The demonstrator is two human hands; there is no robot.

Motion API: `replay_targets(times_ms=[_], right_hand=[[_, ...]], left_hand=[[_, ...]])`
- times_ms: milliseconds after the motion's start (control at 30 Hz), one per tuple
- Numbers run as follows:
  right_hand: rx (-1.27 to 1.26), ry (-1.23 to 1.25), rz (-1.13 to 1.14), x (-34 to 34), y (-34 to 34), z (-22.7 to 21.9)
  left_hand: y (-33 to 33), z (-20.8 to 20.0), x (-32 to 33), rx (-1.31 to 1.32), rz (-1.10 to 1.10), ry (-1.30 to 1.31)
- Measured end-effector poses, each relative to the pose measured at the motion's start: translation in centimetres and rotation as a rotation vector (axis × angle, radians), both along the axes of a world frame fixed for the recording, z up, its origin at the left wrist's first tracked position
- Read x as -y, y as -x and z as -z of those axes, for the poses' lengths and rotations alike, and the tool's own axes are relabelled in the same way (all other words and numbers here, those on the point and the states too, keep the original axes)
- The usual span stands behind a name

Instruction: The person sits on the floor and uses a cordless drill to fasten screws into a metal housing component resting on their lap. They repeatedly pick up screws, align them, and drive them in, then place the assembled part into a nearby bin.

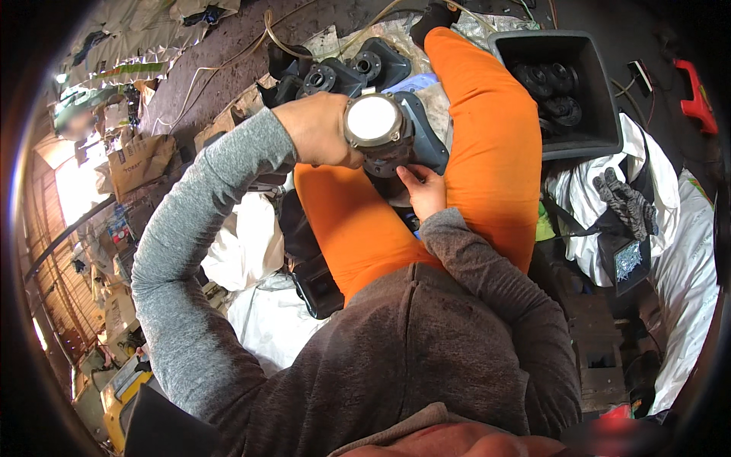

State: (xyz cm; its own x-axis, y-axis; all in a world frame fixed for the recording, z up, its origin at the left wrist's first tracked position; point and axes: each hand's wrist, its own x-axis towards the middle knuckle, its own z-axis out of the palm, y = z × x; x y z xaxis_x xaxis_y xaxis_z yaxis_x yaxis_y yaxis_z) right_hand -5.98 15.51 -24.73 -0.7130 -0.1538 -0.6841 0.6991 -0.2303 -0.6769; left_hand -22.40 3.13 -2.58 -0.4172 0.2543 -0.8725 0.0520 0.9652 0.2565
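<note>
Between my knees, my left hand is closed around a round, metal-rimmed thing with a glaring white top; its kind does not show clearly. A dark round flange with holes sits just below it. My right hand has its thumb and fingertips drawn together at the flange's near edge. Whatever they pinch is too small or hidden to make out. A dark plate-like housing lies right behind the round thing. Further off stand black housings with round flanges.
A grey bin holding several black round parts stands beyond my right knee. Nearer on the right lie grey gloves, a tray of small metal pieces and white sacks. Cables cross the far floor near a red-handled thing.
</note>
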Motion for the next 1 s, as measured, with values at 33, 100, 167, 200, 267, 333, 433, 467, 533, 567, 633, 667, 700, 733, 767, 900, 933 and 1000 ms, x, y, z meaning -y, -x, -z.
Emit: replay_targets(times_ms=[33, 100, 167, 200, 267, 333, 433, 467, 533, 567, 633, 667, 700, 733, 767, 900, 933, 1000], right_hand=[[-0.004, -0.002, -0.002, 0.0, 0.0, 0.1], [-0.014, 0.006, -0.003, 0.0, 0.0, 0.1], [-0.031, 0.023, 0.008, 0.0, 0.0, 0.0], [-0.028, 0.024, -0.002, -0.1, 0.1, 0.0], [-0.026, 0.030, -0.029, -0.1, 0.3, 0.0], [-0.057, -0.036, 0.008, 0.5, -0.1, 1.0], [-0.038, 0.027, 0.029, 0.5, -0.1, 0.4], [-0.019, 0.072, 0.037, 0.3, 0.0, 0.1], [-0.030, 0.034, 0.058, 0.4, -0.2, -0.1], [-0.030, 0.016, 0.065, 0.4, -0.3, -0.1], [0.007, 0.076, 0.024, 0.2, -0.3, 0.3], [0.024, 0.102, 0.000, 0.0, 0.0, 0.0], [-0.004, 0.058, -0.026, -0.1, 0.1, -0.3], [-0.031, 0.014, -0.054, -0.3, 0.2, -0.6], [-0.065, -0.031, -0.077, -0.5, 0.4, -1.0], [-0.103, -0.042, -0.015, 0.4, -1.2, 1.9], [-0.079, -0.028, 0.024, 1.0, -1.8, 2.9], [-0.050, -0.061, -0.014, 1.0, -1.3, 2.5]], left_hand=[[-0.3, 0.5, 0.6, -0.050, 0.025, -0.061], [-0.6, 0.5, 0.9, -0.060, -0.010, -0.089], [-1.0, 0.8, 1.3, -0.045, -0.016, -0.102], [-1.3, 0.5, 1.2, -0.050, -0.048, -0.095], [-2.5, 0.1, 1.5, -0.074, -0.121, -0.117], [-3.4, -0.2, 1.6, -0.159, -0.075, -0.118], [-5.7, -0.3, 1.8, -0.206, -0.246, -0.143], [-5.5, -0.4, 1.8, -0.071, -0.171, -0.011], [-6.1, 0.0, 1.7, -0.216, -0.137, -0.168], [-6.4, 0.0, 1.3, -0.228, -0.134, -0.153], [-6.8, 0.0, 0.8, -0.242, -0.147, -0.136], [-7.0, 0.1, 0.7, -0.240, -0.166, -0.136], [-7.2, 0.2, 0.7, -0.238, -0.186, -0.136], [-7.7, 0.4, 0.7, -0.202, -0.167, -0.066], [-7.8, 0.4, 0.6, -0.204, -0.184, -0.072], [-8.7, 1.1, 1.0, -0.252, -0.192, -0.126], [-9.1, 1.3, 1.3, -0.282, -0.180, -0.145], [-9.7, 1.2, 1.5, -0.308, -0.220, -0.146]])
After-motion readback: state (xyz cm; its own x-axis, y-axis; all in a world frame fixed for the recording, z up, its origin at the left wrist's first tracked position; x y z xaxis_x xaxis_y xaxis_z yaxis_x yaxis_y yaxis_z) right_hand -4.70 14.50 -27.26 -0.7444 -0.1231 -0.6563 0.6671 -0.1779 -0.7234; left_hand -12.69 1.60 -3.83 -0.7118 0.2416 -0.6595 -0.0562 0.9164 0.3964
